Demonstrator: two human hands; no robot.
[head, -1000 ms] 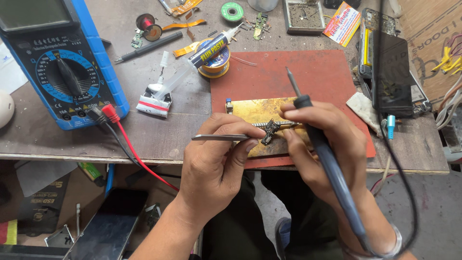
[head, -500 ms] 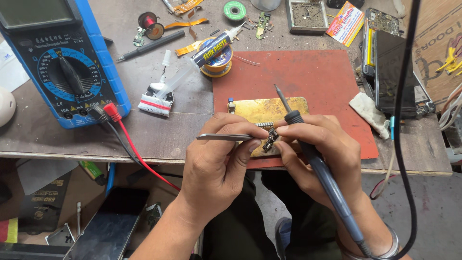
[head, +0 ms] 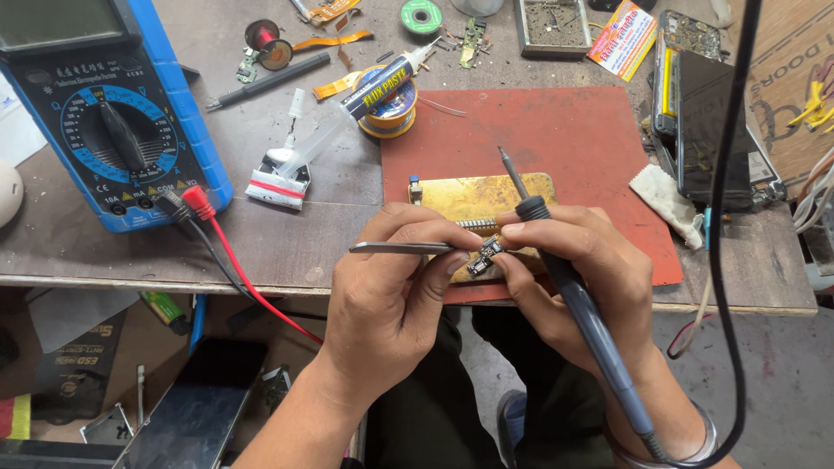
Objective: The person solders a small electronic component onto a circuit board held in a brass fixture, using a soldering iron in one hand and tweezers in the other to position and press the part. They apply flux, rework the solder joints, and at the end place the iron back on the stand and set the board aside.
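My left hand (head: 395, 291) pinches metal tweezers (head: 395, 247), their handle pointing left and their tips at a tiny electronic part (head: 484, 257). My right hand (head: 578, 278) grips a grey-blue soldering iron (head: 556, 260), its tip pointing up and away over a brass holder plate (head: 478, 195), and its fingertips touch the small part. Both hands meet over the near edge of a red mat (head: 573, 139) on the bench.
A blue multimeter (head: 109, 117) with red and black leads sits at left. A flux syringe (head: 382, 87) on a solder spool, a small white-and-red clamp (head: 278, 178), a dismantled phone (head: 708, 122), a white cloth (head: 669, 200) and a black cable (head: 725, 217) surround the mat.
The soldering iron has swung from lying near the part to pointing further up and away. The hands stay together at the small part, shifted slightly.
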